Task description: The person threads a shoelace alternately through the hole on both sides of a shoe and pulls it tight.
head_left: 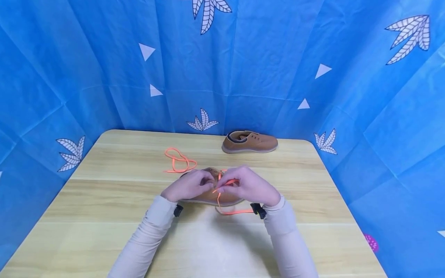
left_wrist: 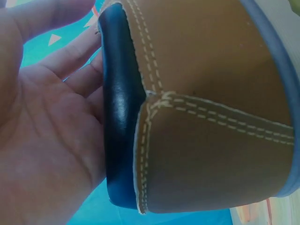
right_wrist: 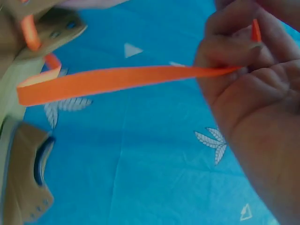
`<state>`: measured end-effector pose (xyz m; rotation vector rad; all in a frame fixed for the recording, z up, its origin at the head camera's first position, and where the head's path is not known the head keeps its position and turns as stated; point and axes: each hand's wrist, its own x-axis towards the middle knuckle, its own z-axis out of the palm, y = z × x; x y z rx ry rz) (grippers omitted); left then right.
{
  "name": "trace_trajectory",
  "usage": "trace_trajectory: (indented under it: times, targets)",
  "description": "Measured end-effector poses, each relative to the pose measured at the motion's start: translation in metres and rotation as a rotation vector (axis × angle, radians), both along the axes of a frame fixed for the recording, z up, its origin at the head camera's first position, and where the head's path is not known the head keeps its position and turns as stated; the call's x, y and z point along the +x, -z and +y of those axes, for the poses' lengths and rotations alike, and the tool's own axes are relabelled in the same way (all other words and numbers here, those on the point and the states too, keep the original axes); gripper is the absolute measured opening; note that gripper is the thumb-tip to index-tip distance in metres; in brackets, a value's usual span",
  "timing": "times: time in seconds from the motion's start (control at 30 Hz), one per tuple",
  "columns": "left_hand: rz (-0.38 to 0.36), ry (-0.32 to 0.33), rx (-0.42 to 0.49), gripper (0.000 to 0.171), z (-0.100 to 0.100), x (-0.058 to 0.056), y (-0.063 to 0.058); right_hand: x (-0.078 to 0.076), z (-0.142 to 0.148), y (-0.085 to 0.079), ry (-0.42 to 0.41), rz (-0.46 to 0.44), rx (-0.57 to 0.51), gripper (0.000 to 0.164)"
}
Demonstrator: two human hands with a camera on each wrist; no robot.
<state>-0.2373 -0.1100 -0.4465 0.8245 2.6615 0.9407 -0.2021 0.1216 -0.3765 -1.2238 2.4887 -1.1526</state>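
A brown shoe [head_left: 229, 199] with pale stitching and a dark collar [left_wrist: 119, 108] rests on the table, toe to the right. My left hand [head_left: 191, 185] holds it at the opening, its fingers reaching behind the collar; their tips are partly hidden. An orange shoelace [right_wrist: 108, 84] comes out of an eyelet and stretches across to my right hand [head_left: 253, 185]. Curled fingers of that hand grip the lace, with a short end poking out. More of the lace hangs over the shoe's near side and runs along the table toward the right wrist.
A second brown shoe [head_left: 260, 144] stands at the table's back edge, its eyelets without a lace. Another orange lace [head_left: 179, 171] lies looped behind the first shoe. Blue patterned curtain [head_left: 264, 58] surrounds the wooden table [head_left: 104, 216]. Small black devices [head_left: 258, 210] sit on both wrists.
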Motion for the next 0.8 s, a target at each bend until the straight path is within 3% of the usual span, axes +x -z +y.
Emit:
trace_trajectory:
  times: [0.33,0.5,0.8]
  targets:
    - [-0.025,0.012,0.008,0.013,-0.003,-0.001,0.0,-0.013,-0.017,0.025,0.104,0.253,0.288,0.011]
    - [-0.011,0.015,0.001,0.012,-0.004,-0.001,0.001,-0.018,-0.024,0.036,0.134,0.336,0.344,0.017]
    - [0.025,0.043,0.009,0.01,-0.005,-0.003,0.003,-0.023,-0.03,0.048,0.139,0.378,0.375,0.025]
